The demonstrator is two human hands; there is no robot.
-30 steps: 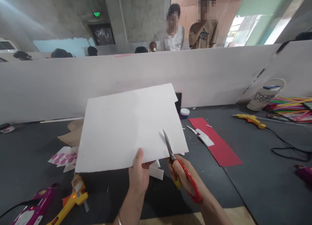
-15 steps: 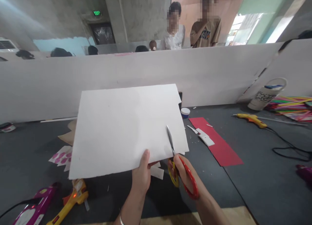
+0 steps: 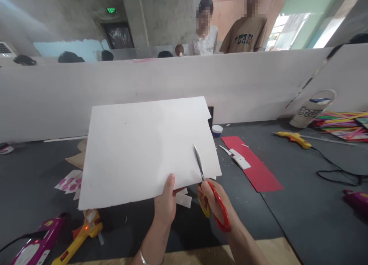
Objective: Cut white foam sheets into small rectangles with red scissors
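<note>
In the left hand [image 3: 165, 203], gripping the near edge of a large white rectangular sheet of stiff board [image 3: 143, 150], with thumb on top and other fingers mostly hidden beneath. In the right hand [image 3: 214, 198], just to the right, closed around the red and yellow loops of steel-bladed scissors [image 3: 200, 167], with one blade lying over the sheet; impossible to see the other underneath.

Best, probably, to pinch firmly, keep the left thumb clear of the cutting line, seat the edge deep near the pivot, and turn the sheet rather than twist the right wrist.

Right of the right fingers, on the dark grey tabletop [image 3: 310, 219], a flat red rectangular strip [image 3: 263, 179] with small white offcuts [image 3: 240, 161]; below and left of the left fingers, a yellow plastic glue gun [image 3: 77, 244], probably worth keeping the sheet's corner away from.

Compared with a second ago, gripped with left fingers nearer the scissors, and with the sheet's far edge more nearly level.
</note>
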